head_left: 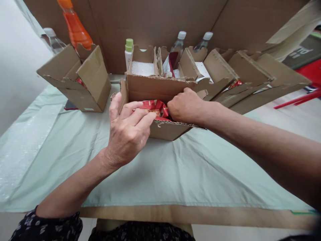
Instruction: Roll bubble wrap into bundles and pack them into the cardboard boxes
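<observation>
An open cardboard box (164, 130) stands on the cloth in front of me, with a shiny red packet (163, 106) inside it. My left hand (129, 132) reaches over the box's near left edge, fingers stretched out and their tips at the packet. From the right, my right hand (184, 105) dips into the box, its fingers curled against the packet's right side. Those fingertips are hidden inside the box. The lower part of the packet is out of sight too.
Behind stands a row of open cardboard boxes (220, 75) with bottles behind them. Another open box (87, 88) stands at the left, near an orange bottle (77, 31). Bubble wrap (27, 144) lies on the left of the cloth. A wooden table edge (175, 214) runs along the front.
</observation>
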Motion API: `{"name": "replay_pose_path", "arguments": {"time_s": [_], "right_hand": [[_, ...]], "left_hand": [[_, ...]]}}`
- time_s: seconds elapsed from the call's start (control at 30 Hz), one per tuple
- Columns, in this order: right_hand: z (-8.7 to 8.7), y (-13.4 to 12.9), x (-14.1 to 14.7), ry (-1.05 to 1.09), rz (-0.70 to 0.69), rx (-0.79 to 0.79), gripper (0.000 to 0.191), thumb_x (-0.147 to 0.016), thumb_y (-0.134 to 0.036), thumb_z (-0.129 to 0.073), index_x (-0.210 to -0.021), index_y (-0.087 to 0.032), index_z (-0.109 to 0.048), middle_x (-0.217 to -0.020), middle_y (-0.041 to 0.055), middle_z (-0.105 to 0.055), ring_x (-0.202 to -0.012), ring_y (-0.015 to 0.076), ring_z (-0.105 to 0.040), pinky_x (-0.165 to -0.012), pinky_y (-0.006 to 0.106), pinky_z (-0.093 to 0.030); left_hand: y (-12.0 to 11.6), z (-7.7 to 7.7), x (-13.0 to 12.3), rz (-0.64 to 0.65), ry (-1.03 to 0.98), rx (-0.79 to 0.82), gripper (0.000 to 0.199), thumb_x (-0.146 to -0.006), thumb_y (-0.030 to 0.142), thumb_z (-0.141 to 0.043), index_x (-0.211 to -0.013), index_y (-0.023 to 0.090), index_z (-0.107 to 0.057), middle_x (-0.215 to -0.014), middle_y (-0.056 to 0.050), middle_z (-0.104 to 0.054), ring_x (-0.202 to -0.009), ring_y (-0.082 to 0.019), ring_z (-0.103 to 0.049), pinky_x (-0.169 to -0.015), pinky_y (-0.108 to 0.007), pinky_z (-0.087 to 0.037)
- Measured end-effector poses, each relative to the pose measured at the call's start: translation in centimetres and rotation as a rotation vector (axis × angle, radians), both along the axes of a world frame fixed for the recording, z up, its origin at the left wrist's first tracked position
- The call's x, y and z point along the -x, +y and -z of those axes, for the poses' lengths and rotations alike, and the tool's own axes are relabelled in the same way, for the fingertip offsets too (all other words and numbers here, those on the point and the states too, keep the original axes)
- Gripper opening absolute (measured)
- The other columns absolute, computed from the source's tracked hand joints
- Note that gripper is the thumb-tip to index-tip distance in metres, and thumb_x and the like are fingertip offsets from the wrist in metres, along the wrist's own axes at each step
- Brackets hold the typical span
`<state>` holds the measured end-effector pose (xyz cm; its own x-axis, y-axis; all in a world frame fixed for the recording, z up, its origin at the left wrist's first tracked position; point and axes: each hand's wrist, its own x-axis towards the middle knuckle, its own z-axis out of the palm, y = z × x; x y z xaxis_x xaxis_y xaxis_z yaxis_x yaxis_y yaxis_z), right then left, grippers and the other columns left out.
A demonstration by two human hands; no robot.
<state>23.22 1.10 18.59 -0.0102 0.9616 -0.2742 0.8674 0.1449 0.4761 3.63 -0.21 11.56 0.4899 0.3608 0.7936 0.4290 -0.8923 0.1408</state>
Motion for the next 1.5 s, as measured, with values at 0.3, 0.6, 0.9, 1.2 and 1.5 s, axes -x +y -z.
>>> {"name": "replay_pose_path", "arguments": {"time_s": [0.3,0.6,0.9,1.2,1.5], "right_hand": [[-3.1,-11.1,-9.2,0.579,0.149,-0.939,0.026,-0.103,-0.044,-0.062,-0.108,-0.028,-0.081,-0.092,0.0081,-0.078,-0.081,0.0225,-0.071,-0.081,0.043,-0.054],[11.9,-9.5,-7.6,1.505,0.269,-0.400,0.076,-0.076,-0.071,-0.077,-0.130,-0.020,-0.067,-0.133,0.0157,-0.073,-0.120,0.0362,-0.069,-0.094,0.050,-0.061],[11.5,-15.2,-1.0,1.426,0.182,-0.491,0.053,-0.089,-0.068,-0.069,-0.117,-0.023,-0.070,-0.120,0.0130,-0.076,-0.113,0.0379,-0.070,-0.098,0.052,-0.058],[8.2,-10.9,0.9,1.486,0.140,-0.577,0.046,-0.084,-0.059,-0.074,-0.108,-0.020,-0.072,-0.109,0.0117,-0.079,-0.098,0.0327,-0.072,-0.084,0.045,-0.059],[9.4,-18.1,-0.3,1.372,0.256,-0.609,0.043,-0.086,-0.065,-0.072,-0.089,-0.022,-0.074,-0.092,0.0092,-0.078,-0.082,0.0294,-0.070,-0.068,0.040,-0.056]], "left_hand": [[0.5,1.1,4.7,-0.133,-0.270,0.220,0.077,-0.091,0.036,-0.079,-0.159,0.037,-0.042,-0.170,-0.008,-0.040,-0.162,-0.035,-0.033,-0.135,-0.058,-0.024],[5.3,7.7,2.3,0.180,-0.404,1.107,0.096,-0.070,0.079,-0.083,-0.141,0.019,-0.058,-0.143,-0.018,-0.067,-0.139,-0.038,-0.059,-0.119,-0.054,-0.046],[-5.1,7.0,8.7,-0.012,-0.337,1.154,0.064,-0.081,0.072,-0.076,-0.113,0.017,-0.074,-0.117,-0.015,-0.077,-0.121,-0.040,-0.068,-0.111,-0.057,-0.052],[-1.4,3.3,8.9,-0.015,-0.591,0.978,0.080,-0.070,0.071,-0.086,-0.123,0.015,-0.068,-0.126,-0.014,-0.075,-0.125,-0.037,-0.066,-0.113,-0.049,-0.051],[-6.8,5.5,7.5,0.073,-0.440,1.098,0.064,-0.081,0.069,-0.080,-0.119,0.019,-0.072,-0.126,-0.015,-0.076,-0.131,-0.040,-0.064,-0.120,-0.058,-0.046]]}}
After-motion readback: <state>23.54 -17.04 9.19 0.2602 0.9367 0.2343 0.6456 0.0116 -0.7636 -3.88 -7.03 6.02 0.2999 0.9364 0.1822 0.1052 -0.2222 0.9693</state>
